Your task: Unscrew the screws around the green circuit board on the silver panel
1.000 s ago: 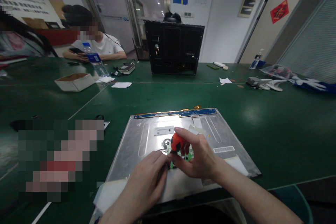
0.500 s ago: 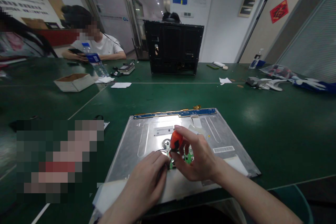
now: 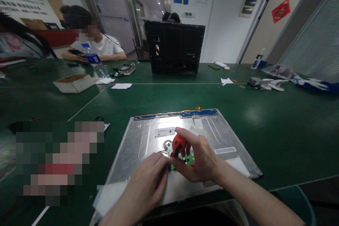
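Observation:
A flat silver display panel (image 3: 148, 137) lies on the table in front of me, with a blue circuit strip (image 3: 159, 116) along its far edge. A small green circuit board (image 3: 190, 159) sits near its middle, partly covered by my hands. My right hand (image 3: 198, 155) grips a screwdriver (image 3: 179, 144) by its red and black handle, held tilted over the board. Its tip is hidden behind my fingers. My left hand (image 3: 150, 173) rests on the panel at the board's left edge, fingers closed together beside the screwdriver's lower end. What they pinch, if anything, is hidden.
Across the green table (image 3: 127, 99) stands a black monitor housing (image 3: 174, 49). To the left are an open cardboard box (image 3: 74, 86) and a water bottle (image 3: 95, 61). Gloves (image 3: 270, 84) lie at the right. A person in white (image 3: 106, 47) sits at the far left.
The screwdriver handle has turned and shifted slightly in my right hand's fingers. My left hand stays in place, and the panel has not moved on the table.

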{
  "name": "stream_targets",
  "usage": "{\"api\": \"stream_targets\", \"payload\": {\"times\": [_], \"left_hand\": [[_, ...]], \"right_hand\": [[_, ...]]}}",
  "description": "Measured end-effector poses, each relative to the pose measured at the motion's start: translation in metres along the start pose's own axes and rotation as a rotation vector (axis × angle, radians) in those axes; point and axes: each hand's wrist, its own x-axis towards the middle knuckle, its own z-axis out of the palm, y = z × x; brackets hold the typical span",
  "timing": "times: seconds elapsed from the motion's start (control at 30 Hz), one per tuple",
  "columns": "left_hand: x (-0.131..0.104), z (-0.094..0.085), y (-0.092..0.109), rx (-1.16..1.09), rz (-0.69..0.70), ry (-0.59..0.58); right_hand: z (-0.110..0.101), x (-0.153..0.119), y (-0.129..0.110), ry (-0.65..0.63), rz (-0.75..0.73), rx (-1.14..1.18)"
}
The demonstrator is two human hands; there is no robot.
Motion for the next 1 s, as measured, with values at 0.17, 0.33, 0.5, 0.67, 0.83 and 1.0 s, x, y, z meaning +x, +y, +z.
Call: {"api": "stream_targets", "payload": {"times": [0.17, 0.33, 0.5, 0.67, 0.83, 1.0], "left_hand": [[0.0008, -0.0009, 0.0008, 0.011, 0.002, -0.015], [0.0002, 0.0003, 0.0, 0.012, 0.0, -0.022], [-0.0004, 0.0013, -0.0007, 0.014, 0.007, -0.006], [-0.0012, 0.0017, -0.0022, -0.001, 0.021, 0.009], [0.0002, -0.0007, 0.0006, 0.01, 0.022, -0.005], [0.0001, 0.0005, 0.0, 0.012, 0.016, -0.013]], "right_hand": [[-0.0009, -0.0016, 0.0001, -0.03, 0.011, 0.044], [0.0002, -0.0018, 0.0001, -0.021, 0.034, 0.032], [0.0014, 0.0, 0.0003, 0.021, -0.009, 0.031], [0.0017, 0.0017, 0.0008, 0.02, -0.023, 0.041], [-0.0002, 0.0002, 0.0003, 0.001, -0.014, 0.042], [-0.0003, -0.0017, 0.0002, -0.013, 0.008, 0.05]]}}
